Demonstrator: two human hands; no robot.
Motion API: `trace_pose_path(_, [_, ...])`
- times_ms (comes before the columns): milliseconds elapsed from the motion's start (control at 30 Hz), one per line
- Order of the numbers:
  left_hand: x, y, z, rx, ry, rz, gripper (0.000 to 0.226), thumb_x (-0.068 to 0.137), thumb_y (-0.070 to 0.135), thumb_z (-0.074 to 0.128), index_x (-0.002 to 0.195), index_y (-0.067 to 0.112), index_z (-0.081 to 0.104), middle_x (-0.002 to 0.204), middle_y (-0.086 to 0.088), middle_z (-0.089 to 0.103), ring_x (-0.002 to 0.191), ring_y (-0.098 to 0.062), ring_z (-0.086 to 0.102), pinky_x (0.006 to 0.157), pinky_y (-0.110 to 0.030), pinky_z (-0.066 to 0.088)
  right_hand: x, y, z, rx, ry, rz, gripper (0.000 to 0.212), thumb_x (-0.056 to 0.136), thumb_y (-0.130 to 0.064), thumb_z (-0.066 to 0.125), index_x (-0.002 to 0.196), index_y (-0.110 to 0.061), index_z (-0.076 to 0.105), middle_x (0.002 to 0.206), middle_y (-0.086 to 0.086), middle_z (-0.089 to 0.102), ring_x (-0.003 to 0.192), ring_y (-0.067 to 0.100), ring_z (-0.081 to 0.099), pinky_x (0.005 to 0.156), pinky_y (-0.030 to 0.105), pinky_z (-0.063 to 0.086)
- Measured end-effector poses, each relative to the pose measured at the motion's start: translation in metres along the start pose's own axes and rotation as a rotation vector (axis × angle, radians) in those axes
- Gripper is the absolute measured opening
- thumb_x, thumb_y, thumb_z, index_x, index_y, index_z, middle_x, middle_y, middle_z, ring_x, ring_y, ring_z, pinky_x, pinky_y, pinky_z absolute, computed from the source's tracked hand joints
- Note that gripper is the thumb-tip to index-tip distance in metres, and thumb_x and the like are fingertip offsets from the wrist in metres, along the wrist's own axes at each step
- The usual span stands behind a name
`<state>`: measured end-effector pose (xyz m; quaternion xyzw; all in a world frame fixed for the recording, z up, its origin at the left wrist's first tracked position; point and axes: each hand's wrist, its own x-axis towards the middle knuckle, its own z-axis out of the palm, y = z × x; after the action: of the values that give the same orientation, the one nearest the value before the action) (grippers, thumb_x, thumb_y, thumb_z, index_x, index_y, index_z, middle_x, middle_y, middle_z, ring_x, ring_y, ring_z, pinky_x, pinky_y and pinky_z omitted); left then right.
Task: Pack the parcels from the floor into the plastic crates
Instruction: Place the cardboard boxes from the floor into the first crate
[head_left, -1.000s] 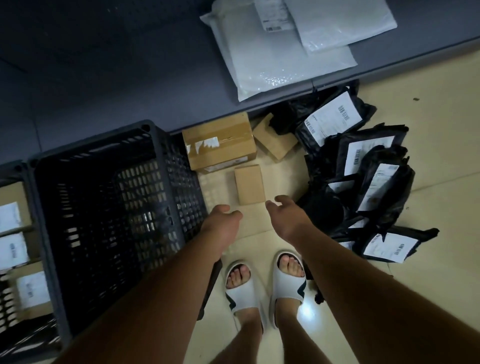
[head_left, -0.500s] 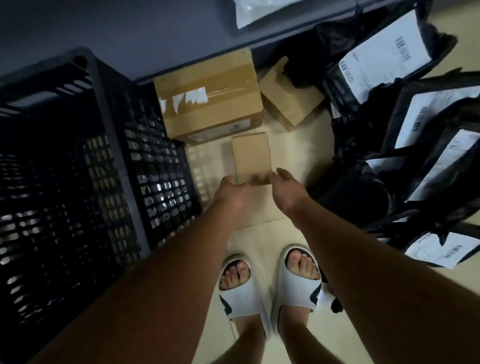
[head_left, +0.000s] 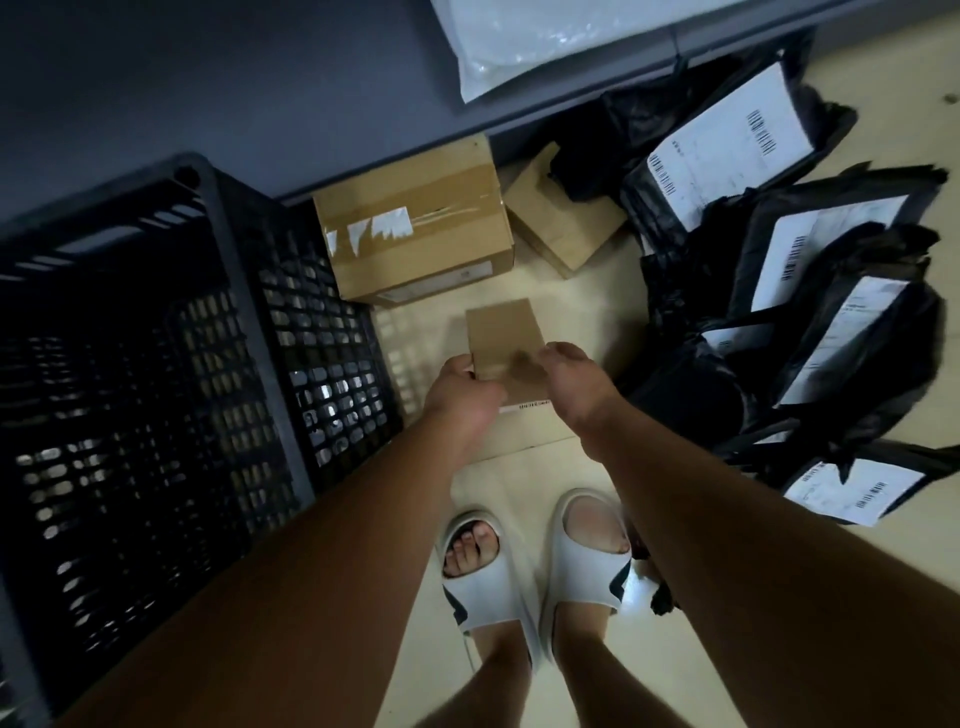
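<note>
A small brown cardboard box (head_left: 503, 330) sits low over the pale floor, just in front of my feet. My left hand (head_left: 461, 391) grips its near left edge, thumb on top. My right hand (head_left: 570, 383) holds the near right side, its fingers blurred over the lid. A strip of label shows on the box's near face between my hands. A black plastic crate (head_left: 221, 223) with slotted walls stands to the left; its inside is dark and nothing shows in it. A larger taped cardboard box (head_left: 415, 228) lies beyond the small one, against the crate's corner.
Another cardboard box (head_left: 563, 226) lies tilted behind, to the right. A heap of black mailer bags (head_left: 810, 291) with white labels fills the floor on the right. White plastic mailers (head_left: 545, 36) lie on a grey platform (head_left: 208, 78) at the back. My feet in white slides (head_left: 587, 561) stand below.
My hands have gone from hovering apart above the floor to closing on the small box's near end. The box's near end now looks raised, showing a label strip.
</note>
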<state>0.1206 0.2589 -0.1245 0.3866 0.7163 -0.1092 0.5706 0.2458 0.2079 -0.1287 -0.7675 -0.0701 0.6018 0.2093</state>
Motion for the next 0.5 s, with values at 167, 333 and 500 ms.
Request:
trace_pose_path(167, [-0.053, 0.016, -0.009, -0.071, -0.019, 0.016, 0.048, 0.078, 0.011, 0.066, 0.119, 0.030, 0.051, 0.102, 0.003, 0.071, 0.094, -0.022, 0.069, 0.080, -0.031, 0.056, -0.051, -0.026, -0.020, 0.023, 0.018, 0.042, 0.024, 0.103, -0.026, 0.043, 0.112, -0.014, 0.061, 0.094, 0.003, 0.059, 0.077, 0.017, 0.053, 0.059, 0.029, 0.034])
trace_pose_path(333, [-0.117, 0.031, -0.022, -0.244, -0.029, 0.004, 0.058, 0.066, 0.018, 0.072, 0.123, 0.018, 0.063, 0.103, -0.003, 0.076, 0.095, -0.025, 0.073, 0.086, -0.041, 0.059, -0.117, -0.053, -0.039, 0.077, 0.058, 0.021, 0.022, 0.097, -0.024, 0.044, 0.108, -0.023, 0.063, 0.109, 0.004, 0.060, 0.093, 0.024, 0.056, 0.065, 0.032, 0.038])
trace_pose_path(500, [-0.192, 0.039, -0.045, -0.258, -0.030, 0.093, 0.058, 0.081, 0.002, 0.072, 0.126, 0.027, 0.045, 0.105, 0.010, 0.068, 0.094, -0.016, 0.067, 0.075, -0.027, 0.053, -0.189, -0.077, -0.049, 0.127, 0.089, -0.009, 0.025, 0.084, -0.036, 0.048, 0.099, -0.030, 0.067, 0.122, 0.012, 0.062, 0.110, 0.034, 0.060, 0.092, 0.043, 0.052])
